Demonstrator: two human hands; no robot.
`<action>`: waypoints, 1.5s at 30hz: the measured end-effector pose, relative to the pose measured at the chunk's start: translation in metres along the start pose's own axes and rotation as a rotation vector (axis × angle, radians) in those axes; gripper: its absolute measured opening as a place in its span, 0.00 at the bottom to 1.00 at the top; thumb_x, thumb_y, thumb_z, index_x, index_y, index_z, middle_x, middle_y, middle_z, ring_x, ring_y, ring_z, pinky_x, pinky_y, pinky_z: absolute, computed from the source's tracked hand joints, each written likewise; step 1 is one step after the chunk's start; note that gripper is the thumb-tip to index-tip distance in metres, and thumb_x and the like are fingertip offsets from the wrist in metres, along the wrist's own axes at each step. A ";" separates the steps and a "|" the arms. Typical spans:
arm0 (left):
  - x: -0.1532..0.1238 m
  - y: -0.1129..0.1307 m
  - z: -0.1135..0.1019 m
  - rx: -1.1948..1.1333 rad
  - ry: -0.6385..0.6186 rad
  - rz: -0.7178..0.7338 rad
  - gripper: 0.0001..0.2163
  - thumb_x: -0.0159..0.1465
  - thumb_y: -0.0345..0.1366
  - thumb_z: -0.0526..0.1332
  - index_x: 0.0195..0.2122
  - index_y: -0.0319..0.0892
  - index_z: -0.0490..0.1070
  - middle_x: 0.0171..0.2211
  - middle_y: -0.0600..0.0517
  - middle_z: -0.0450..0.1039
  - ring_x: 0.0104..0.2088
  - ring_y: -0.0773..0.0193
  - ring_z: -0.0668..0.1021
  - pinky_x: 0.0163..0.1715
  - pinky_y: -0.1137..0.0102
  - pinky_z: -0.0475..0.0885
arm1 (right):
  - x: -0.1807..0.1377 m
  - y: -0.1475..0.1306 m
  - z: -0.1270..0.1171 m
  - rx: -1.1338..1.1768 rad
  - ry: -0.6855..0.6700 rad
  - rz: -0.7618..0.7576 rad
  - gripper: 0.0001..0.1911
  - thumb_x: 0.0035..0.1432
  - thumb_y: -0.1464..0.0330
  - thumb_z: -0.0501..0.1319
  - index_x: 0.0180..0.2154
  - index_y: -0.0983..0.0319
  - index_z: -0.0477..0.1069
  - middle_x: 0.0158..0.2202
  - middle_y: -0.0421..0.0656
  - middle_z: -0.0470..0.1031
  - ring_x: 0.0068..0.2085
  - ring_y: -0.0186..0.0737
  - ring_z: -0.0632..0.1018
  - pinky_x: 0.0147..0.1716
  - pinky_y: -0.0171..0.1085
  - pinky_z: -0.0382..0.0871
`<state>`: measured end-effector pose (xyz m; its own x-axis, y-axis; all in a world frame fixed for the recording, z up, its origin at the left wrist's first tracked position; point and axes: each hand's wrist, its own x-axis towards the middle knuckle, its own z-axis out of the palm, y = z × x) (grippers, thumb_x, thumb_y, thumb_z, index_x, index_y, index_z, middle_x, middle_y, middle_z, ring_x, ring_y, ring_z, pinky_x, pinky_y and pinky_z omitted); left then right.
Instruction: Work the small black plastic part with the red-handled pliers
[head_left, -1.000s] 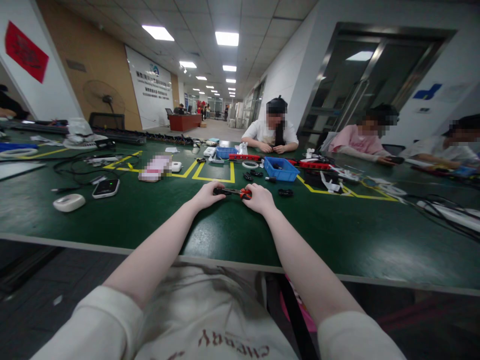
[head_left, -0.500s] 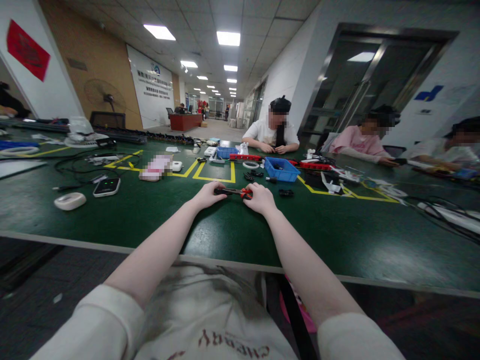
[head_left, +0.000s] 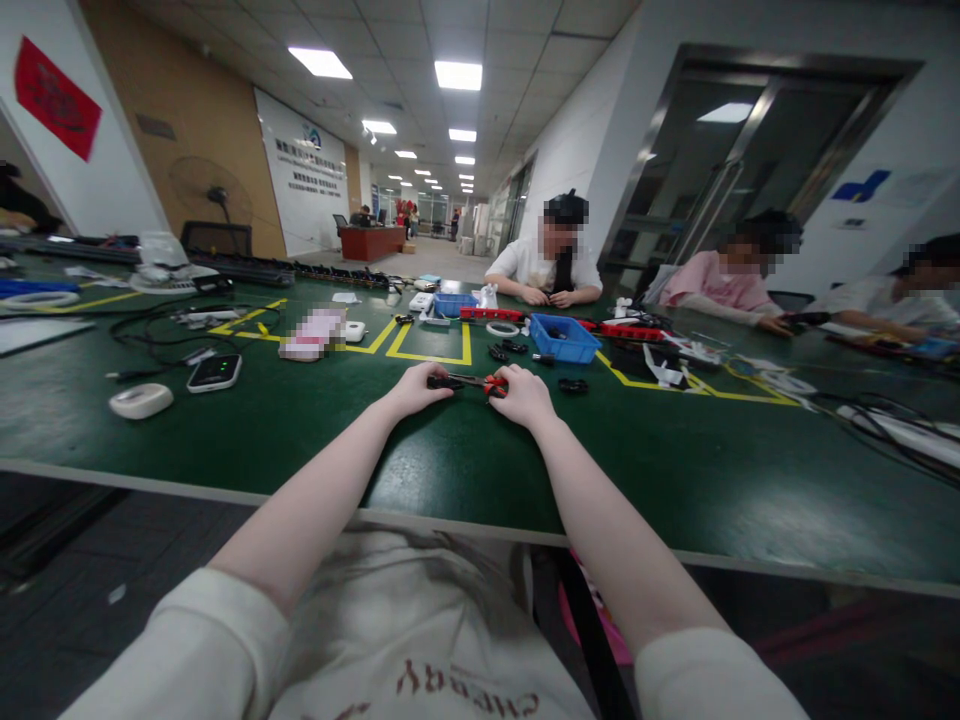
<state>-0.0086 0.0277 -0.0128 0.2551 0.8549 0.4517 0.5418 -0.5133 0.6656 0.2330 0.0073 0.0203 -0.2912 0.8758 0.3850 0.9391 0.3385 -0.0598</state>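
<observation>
Over the green table (head_left: 465, 470), both of my hands meet in front of me. My right hand (head_left: 523, 398) is closed around the red-and-black handles of pliers (head_left: 495, 384), whose metal jaws point left. My left hand (head_left: 412, 392) pinches a small black part (head_left: 442, 382) at the tip of the jaws. Its exact kind is too small to make out, and my fingers cover some of it. Just beyond my right hand lie several black pieces (head_left: 513, 346), and another black piece (head_left: 573, 386) rests to its right.
A blue bin (head_left: 564, 338) with dark items stands beyond my right hand. Left are a white rounded case (head_left: 141, 401), a device with green lights (head_left: 214, 373), a pink phone-like object (head_left: 311, 333) and black cables (head_left: 142, 335). A co-worker (head_left: 547, 260) sits opposite; others sit right.
My hands stay almost in place, with the pliers turned slightly between them. The co-workers shift only a little.
</observation>
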 end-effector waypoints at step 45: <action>-0.003 0.008 -0.004 -0.010 -0.029 0.062 0.16 0.58 0.37 0.66 0.47 0.40 0.74 0.43 0.46 0.78 0.44 0.56 0.79 0.48 0.61 0.73 | -0.002 -0.007 -0.005 0.018 -0.043 0.034 0.14 0.54 0.62 0.62 0.43 0.57 0.71 0.44 0.45 0.74 0.42 0.44 0.75 0.35 0.38 0.64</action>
<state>-0.0077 0.0210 -0.0064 0.3110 0.8231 0.4751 0.5161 -0.5660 0.6429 0.2282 0.0015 0.0246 -0.2676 0.9007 0.3422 0.9450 0.3146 -0.0892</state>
